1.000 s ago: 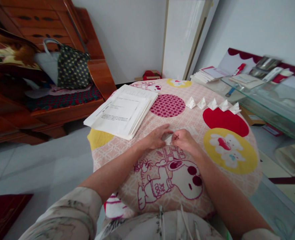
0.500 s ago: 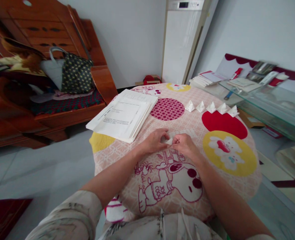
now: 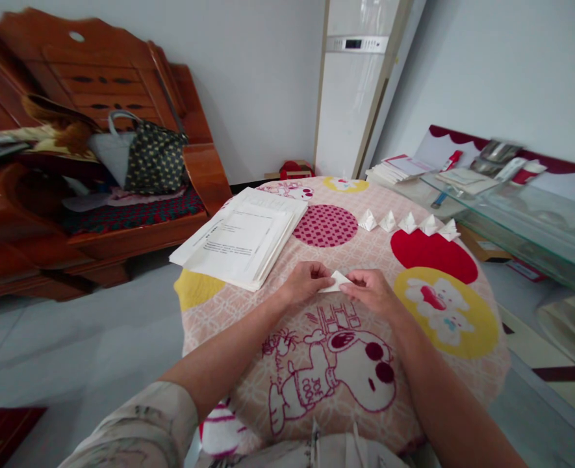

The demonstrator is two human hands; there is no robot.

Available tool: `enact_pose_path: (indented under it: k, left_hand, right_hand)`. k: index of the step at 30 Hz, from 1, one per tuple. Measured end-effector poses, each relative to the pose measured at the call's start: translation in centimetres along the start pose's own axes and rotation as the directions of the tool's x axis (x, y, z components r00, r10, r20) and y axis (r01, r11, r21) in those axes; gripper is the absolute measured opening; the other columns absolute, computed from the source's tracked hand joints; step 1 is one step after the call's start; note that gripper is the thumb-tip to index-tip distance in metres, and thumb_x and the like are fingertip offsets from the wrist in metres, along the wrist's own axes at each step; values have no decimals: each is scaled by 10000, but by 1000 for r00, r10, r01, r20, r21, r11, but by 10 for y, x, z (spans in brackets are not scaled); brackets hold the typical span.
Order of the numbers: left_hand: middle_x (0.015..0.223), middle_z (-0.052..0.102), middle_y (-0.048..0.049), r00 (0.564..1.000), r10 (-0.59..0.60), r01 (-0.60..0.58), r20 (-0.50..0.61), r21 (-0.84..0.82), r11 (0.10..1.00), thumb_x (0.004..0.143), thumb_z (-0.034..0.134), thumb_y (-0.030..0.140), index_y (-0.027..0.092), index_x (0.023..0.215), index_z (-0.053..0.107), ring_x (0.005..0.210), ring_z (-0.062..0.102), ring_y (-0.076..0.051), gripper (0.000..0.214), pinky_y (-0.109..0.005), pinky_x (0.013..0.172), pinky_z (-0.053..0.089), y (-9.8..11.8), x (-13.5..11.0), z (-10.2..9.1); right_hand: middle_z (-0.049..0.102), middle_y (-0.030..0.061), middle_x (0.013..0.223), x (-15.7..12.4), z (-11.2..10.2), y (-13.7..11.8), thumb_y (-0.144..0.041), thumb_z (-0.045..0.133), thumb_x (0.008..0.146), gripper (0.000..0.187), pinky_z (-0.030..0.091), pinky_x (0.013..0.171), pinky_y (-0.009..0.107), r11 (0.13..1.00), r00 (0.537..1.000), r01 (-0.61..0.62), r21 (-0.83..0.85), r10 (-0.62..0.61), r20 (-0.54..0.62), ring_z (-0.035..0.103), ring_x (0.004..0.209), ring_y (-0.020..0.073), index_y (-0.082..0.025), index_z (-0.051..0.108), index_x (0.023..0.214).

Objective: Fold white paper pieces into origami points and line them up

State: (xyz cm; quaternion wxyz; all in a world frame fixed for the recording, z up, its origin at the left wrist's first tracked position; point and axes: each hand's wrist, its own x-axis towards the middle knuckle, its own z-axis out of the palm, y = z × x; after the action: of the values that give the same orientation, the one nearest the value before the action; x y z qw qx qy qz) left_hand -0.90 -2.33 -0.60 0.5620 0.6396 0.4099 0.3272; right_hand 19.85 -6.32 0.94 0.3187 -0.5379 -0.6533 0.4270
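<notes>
A small folded white paper piece (image 3: 337, 280) lies between my two hands, low over the round table's patterned cloth (image 3: 345, 364). My left hand (image 3: 306, 281) pinches its left end, fingers curled. My right hand (image 3: 371, 288) pinches its right end. Both hands rest near the middle of the table, just above the cartoon dog print. A row of several small folded white paper shapes (image 3: 408, 223) stands at the far side of the table, beyond my hands.
A stack of printed white sheets (image 3: 242, 236) lies on the table's far left. A wooden bench (image 3: 87, 214) with a dotted bag (image 3: 151, 159) stands to the left. A white tall cabinet (image 3: 350, 84) is behind. A glass table (image 3: 521, 208) with clutter stands right.
The paper piece, earlier mostly hidden between my fingers, now shows as a flat white triangle pulled between the two hands. The view has tilted up a little.
</notes>
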Motion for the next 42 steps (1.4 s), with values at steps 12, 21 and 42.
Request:
enact_pose_path:
  k: [12, 21, 42]
  left_hand:
    - [517, 503, 49, 993, -31, 14, 111, 150, 989, 776, 623, 347, 160, 642, 545, 456, 430, -76, 242, -210, 455, 284, 11, -12, 5]
    - [528, 567, 41, 980, -99, 94, 170, 36, 995, 770, 660, 326, 162, 676, 559, 435, 491, -80, 214, -194, 438, 361, 10, -14, 4]
    - [720, 668, -16, 982, -30, 77, 185, -252, 965, 700, 817, 540, 105, 891, 706, 590, 585, -92, 488, -204, 546, 446, 8, -3, -11]
  right_hand:
    - [557, -30, 495, -1, 14, 7, -398, 626, 830, 305, 336, 405, 203, 967, 994, -106, 234, 96, 54, 483, 407, 87, -187, 543, 627]
    - [466, -72, 456, -5, 11, 2, -398, 643, 815, 297, 267, 390, 210, 972, 991, -122, 200, 107, 84, 379, 379, 73, -202, 512, 634]
    - [436, -78, 370, -6, 4, 7, -386, 656, 822, 266, 183, 355, 206, 929, 982, -172, 328, 135, 132, 301, 310, 58, -176, 618, 664]
